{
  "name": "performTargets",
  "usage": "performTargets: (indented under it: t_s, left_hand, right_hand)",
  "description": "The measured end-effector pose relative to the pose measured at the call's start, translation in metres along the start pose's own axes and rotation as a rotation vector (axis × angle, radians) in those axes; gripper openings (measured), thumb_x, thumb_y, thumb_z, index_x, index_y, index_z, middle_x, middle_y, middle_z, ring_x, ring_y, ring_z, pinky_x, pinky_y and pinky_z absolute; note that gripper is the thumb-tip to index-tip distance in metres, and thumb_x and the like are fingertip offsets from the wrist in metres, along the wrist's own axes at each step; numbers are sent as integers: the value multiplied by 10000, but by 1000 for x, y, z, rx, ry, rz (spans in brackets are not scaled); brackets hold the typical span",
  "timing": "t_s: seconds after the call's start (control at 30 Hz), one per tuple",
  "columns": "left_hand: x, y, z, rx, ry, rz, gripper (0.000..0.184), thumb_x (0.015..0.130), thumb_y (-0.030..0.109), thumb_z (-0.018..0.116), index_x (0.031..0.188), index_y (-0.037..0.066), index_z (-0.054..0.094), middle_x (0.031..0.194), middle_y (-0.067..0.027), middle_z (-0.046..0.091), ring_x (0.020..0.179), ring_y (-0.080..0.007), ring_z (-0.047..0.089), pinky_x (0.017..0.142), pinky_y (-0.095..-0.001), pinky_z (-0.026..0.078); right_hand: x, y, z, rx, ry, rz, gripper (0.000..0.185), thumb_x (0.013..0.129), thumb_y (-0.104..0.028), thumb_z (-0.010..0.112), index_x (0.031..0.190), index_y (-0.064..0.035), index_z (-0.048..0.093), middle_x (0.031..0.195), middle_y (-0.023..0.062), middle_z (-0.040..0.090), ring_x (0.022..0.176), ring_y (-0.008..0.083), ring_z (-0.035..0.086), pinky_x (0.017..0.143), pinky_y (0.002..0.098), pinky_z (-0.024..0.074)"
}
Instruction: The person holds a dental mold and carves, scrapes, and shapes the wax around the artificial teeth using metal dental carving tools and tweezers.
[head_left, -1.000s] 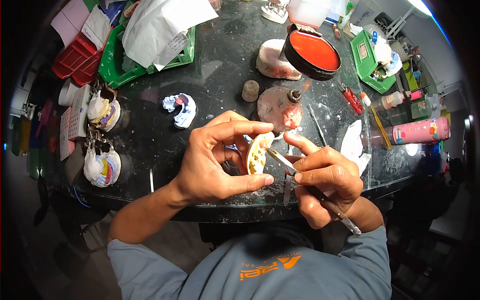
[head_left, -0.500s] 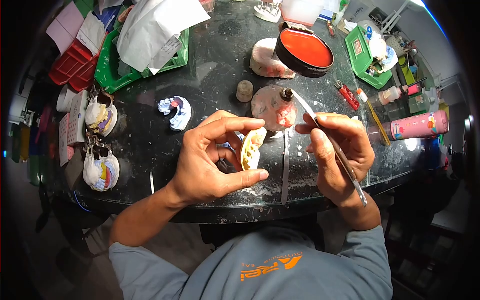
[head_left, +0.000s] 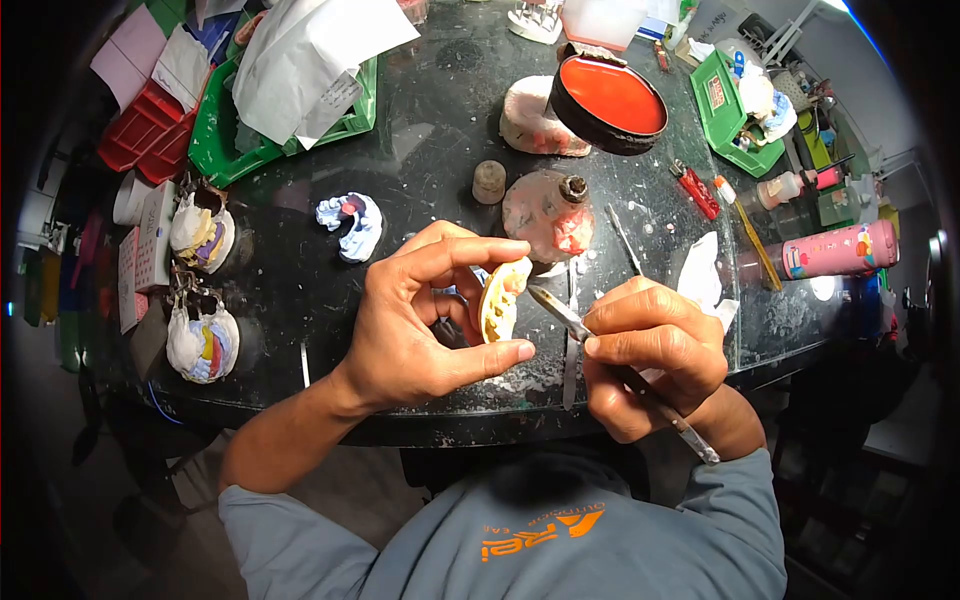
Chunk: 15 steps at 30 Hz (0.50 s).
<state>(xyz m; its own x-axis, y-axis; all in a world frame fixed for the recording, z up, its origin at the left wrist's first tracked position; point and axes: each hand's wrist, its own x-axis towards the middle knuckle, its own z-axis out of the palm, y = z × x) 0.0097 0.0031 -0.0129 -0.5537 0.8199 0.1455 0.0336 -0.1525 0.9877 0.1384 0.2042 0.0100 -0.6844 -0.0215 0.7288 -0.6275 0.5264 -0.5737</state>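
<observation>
My left hand [head_left: 415, 310] grips a pale yellow dental cast [head_left: 500, 305] by its two ends, between thumb and fingers, with its toothed side turned to the right. In my right hand [head_left: 655, 350] is a metal wax knife [head_left: 655, 402] with a dark handle, held like a pen. Its blade points up and left, close to the right side of the cast; whether it touches cannot be told. Beyond my hands stands a burner [head_left: 574, 190] on a round base with pink wax. A small tin of red wax [head_left: 612, 100] sits tilted farther back.
A blue-white dental arch [head_left: 352, 226] lies left of centre. Two mounted casts [head_left: 203, 340] stand at the left. Green bins [head_left: 240, 160] are at both back corners. At the right are a red tool [head_left: 695, 192], white tissue [head_left: 702, 275] and a pink bottle [head_left: 840, 250].
Since half a second ago, the knife has come from the burner down and left to the cast, with my right hand. My left hand stays nearly still.
</observation>
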Motion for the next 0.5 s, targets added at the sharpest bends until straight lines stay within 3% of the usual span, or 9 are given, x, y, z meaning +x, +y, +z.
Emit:
performTargets:
  t_s: [0.37, 0.5]
  left_hand:
    - [0, 0, 0, 8, -3, 5, 674, 691, -55, 907, 1313, -20, 648, 1153, -48, 550, 984, -85, 617, 753, -189, 571]
    - [1, -2, 3, 0, 31, 54, 626, 706, -36, 903, 1290, 4, 682, 1093, -38, 575, 811, -39, 616, 637, -161, 546]
  right_hand:
    - [-1, 1, 2, -8, -28, 0, 328, 563, 69, 711, 890, 36, 717, 785, 139, 683, 604, 225, 664, 522, 310, 528]
    - [-1, 0, 2, -18, -31, 7, 325, 564, 68, 714, 887, 29, 719, 784, 134, 682, 602, 221, 663, 518, 307, 522]
